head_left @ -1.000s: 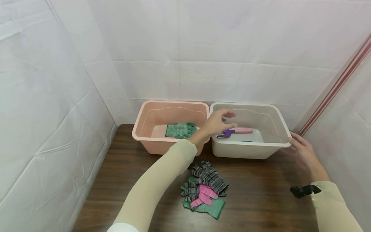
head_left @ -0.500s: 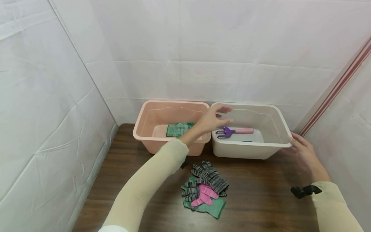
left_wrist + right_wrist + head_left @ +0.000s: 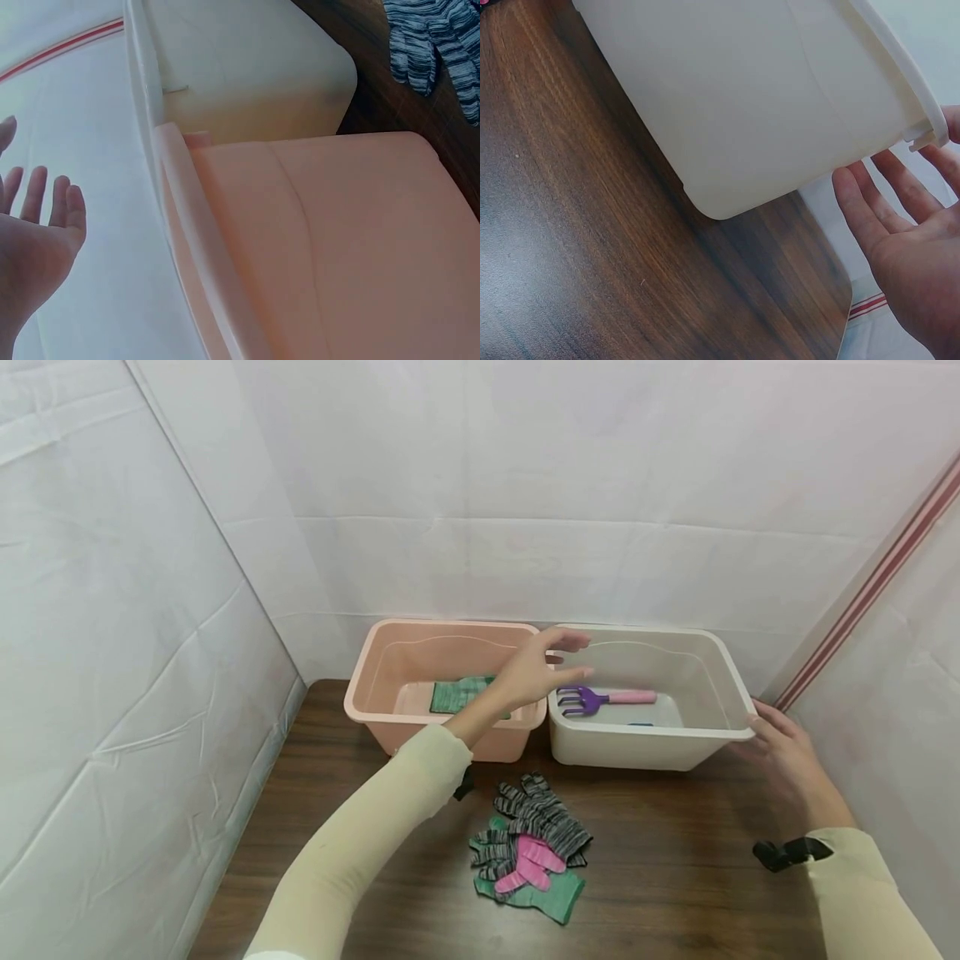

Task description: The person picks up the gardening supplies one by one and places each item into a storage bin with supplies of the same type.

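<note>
My left hand [image 3: 528, 672] hovers over the adjoining rims of the peach plastic tub [image 3: 487, 745] and the off-white plastic tub [image 3: 637, 750], fingers spread from the thumb and holding nothing. At the off-white tub's right end, my right hand [image 3: 787, 756] grips the rim. In the right wrist view its fingers [image 3: 859, 206] lie against the outer wall, below the rim. A green glove [image 3: 450, 696] lies in the peach tub, partly hidden by the left arm. The off-white tub holds a hand fork [image 3: 630, 697] with purple tines and a pink handle, plus a small blue item [image 3: 640, 724].
In front of the tubs, a pile of gloves lies on the dark wooden table [image 3: 675, 860]: a grey-black glove [image 3: 551, 818], a pink glove [image 3: 528, 864] and a green glove [image 3: 558, 897]. White sheeting [image 3: 525, 485] walls the back and both sides.
My left hand has drawn back to the left, away from the off-white tub, uncovering the hand fork's purple tines. The right hand stays at the tub's right end.
</note>
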The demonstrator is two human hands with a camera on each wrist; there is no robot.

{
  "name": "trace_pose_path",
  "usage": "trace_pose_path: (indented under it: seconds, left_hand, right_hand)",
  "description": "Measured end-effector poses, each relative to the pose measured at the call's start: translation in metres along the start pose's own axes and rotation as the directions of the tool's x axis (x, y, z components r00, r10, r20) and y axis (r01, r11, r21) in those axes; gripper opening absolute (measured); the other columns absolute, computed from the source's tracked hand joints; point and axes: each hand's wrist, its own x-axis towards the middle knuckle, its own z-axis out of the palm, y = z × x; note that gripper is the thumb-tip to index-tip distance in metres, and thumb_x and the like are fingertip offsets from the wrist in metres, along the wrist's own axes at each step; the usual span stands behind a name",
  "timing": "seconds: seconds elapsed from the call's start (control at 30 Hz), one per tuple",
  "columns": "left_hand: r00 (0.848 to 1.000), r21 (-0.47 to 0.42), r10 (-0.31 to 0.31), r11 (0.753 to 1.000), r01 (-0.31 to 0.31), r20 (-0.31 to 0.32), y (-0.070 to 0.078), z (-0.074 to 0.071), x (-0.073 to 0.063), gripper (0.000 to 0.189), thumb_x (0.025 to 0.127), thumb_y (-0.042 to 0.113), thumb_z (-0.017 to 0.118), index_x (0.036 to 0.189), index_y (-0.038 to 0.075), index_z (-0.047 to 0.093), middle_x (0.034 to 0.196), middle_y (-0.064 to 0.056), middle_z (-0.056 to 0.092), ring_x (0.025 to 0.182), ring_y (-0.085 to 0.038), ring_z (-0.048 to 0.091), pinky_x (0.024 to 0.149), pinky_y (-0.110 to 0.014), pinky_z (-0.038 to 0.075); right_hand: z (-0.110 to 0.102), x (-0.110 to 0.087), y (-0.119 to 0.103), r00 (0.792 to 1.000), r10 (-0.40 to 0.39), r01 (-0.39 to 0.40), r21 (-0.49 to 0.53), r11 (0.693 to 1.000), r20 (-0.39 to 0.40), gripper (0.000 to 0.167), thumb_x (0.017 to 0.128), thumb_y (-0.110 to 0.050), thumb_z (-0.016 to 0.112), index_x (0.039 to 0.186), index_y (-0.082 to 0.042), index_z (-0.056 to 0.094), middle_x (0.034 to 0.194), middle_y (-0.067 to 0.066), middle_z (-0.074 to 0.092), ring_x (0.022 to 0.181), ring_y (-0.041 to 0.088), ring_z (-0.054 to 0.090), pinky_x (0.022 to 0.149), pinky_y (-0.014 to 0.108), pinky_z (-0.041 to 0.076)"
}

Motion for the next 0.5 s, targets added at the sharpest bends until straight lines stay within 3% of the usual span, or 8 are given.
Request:
trace_pose_path:
  seconds: [0.5]
  left_hand:
    - [1.0, 0.027, -0.006, 1.0, 0.006, 0.006, 0.011, -0.011, -0.019, 0.053, 0.097, 0.031, 0.082, 0.143, 0.015, 0.064, 0.142, -0.003, 0.065, 0.131, -0.013, 0.058, 0.112, -0.033, 0.05]
  right_hand:
    - [0.001, 0.0, 0.001, 1.0, 0.0, 0.0, -0.022, 1.0, -0.006, 0.054, 0.111, -0.016, 0.058, 0.161, -0.003, 0.04, 0.132, -0.007, 0.069, 0.112, 0.011, 0.072, 0.09, 0.034, 0.064]
